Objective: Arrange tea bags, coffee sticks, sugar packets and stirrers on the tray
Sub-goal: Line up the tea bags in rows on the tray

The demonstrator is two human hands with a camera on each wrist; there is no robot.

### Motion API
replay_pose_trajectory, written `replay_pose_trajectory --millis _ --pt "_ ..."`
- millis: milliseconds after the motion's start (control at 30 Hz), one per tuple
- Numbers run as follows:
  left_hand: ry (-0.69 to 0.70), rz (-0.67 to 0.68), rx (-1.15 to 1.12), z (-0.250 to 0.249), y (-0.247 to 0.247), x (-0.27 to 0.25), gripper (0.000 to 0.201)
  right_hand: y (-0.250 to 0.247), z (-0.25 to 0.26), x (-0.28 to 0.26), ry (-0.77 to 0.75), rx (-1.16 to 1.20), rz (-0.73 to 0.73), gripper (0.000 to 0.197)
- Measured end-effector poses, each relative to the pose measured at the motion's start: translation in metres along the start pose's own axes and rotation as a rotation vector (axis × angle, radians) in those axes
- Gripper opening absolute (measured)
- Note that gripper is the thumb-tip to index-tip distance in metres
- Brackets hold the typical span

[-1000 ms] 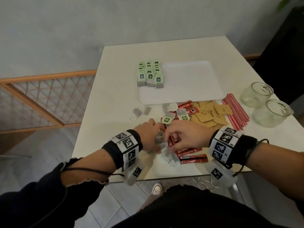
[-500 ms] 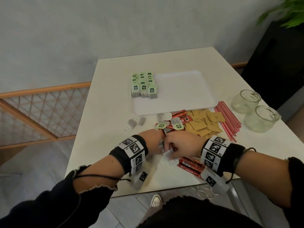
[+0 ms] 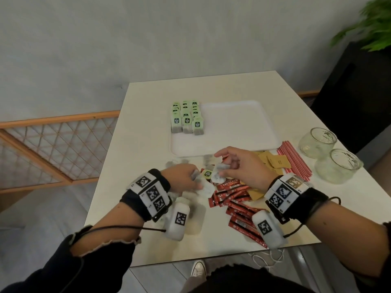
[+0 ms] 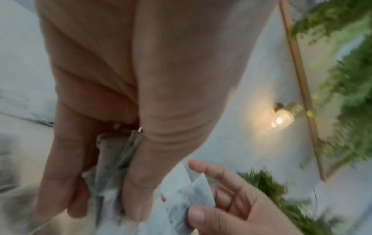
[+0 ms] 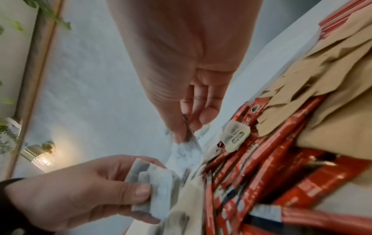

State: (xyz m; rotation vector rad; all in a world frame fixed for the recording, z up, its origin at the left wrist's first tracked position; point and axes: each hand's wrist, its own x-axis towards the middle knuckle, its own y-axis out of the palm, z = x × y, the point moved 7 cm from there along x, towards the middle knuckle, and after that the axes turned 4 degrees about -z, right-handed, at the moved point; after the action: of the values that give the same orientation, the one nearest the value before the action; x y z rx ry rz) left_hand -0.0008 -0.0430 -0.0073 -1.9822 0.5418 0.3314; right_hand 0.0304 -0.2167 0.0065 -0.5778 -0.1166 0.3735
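Tangles are the likeliest trouble here. The left hand point(image 3: 183, 180) grips a small stack of tea bags point(image 5: 153, 189) between thumb and curled fingers, low and left of centre in the head view, while the right hand point(image 3: 239, 168) pinches another tea bag point(image 4: 193, 192) between thumb and fingertips just beside it. Each bag seems to carry a thin string and a green tag point(image 3: 207, 173); I judge that if strings cross between the two hands, lifting one bag could drag others out of the stack or off the desk point(image 3: 148, 157).

A second risk lies under the hands — the loose bags rest on and among the red coffee sticks point(image 3: 234, 199), so a hasty sweep could scatter those sticks toward the near edge of the desk, where some already lie close to it. The brown sugar packets point(image 3: 275, 162) and the red stirrers point(image 3: 294, 161) sit just right of the right hand, near two glass jars point(image 3: 326, 155); a wide move toward the tray could catch them.

The white tray point(image 3: 239, 127) sits at the centre of the head view with three rows of tea bags point(image 3: 187, 118) standing in its left part and the rest bare.

Much is hard to make out. Both wrist views are blurred, so the number of bags in either hand cannot be told. The hands cover the middle of the pile, and a few greyish bags point(image 3: 169, 163) near the tray's lower edge are too smeared to read.
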Motion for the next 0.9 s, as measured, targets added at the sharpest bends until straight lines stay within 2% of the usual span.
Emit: replay_pose_trajectory --millis 67,133,233,300,400,467,633,767,900 --pt "-0.041 0.001 -0.319 0.010 -0.004 0.002 0.041 -0.004 0.004 0.005 -0.007 -0.029 -0.048 0.041" --pt "-0.067 -0.011 -0.583 0.013 -0.006 0.002 0.034 -0.009 0.009 0.011 -0.024 -0.060 -0.108 0.031" --pt "-0.123 -0.149 -0.811 0.013 -0.010 0.002 0.018 -0.013 0.016 0.020 -0.074 -0.148 -0.137 0.015" --pt "-0.179 -0.243 -0.993 0.016 -0.005 0.003 0.021 -0.014 0.020 0.027 -0.113 -0.205 -0.165 0.009" --pt "-0.251 -0.274 -1.252 0.015 0.009 0.009 0.026 -0.012 0.028 0.035 -0.169 -0.263 -0.204 0.007" --pt "-0.243 -0.273 -1.409 0.006 0.012 0.015 0.027 -0.006 0.032 0.038 -0.193 -0.316 -0.194 0.004" --pt "-0.166 -0.343 -1.602 -0.011 0.000 0.030 0.027 0.004 0.029 0.043 -0.221 -0.353 -0.128 0.009" --pt "-0.103 -0.353 -1.624 -0.014 -0.007 0.039 0.026 0.005 0.032 0.048 -0.289 -0.347 -0.089 0.030" --pt "-0.081 -0.387 -1.595 -0.009 -0.019 0.046 0.022 0.002 0.034 0.056 -0.318 -0.292 -0.064 0.035"
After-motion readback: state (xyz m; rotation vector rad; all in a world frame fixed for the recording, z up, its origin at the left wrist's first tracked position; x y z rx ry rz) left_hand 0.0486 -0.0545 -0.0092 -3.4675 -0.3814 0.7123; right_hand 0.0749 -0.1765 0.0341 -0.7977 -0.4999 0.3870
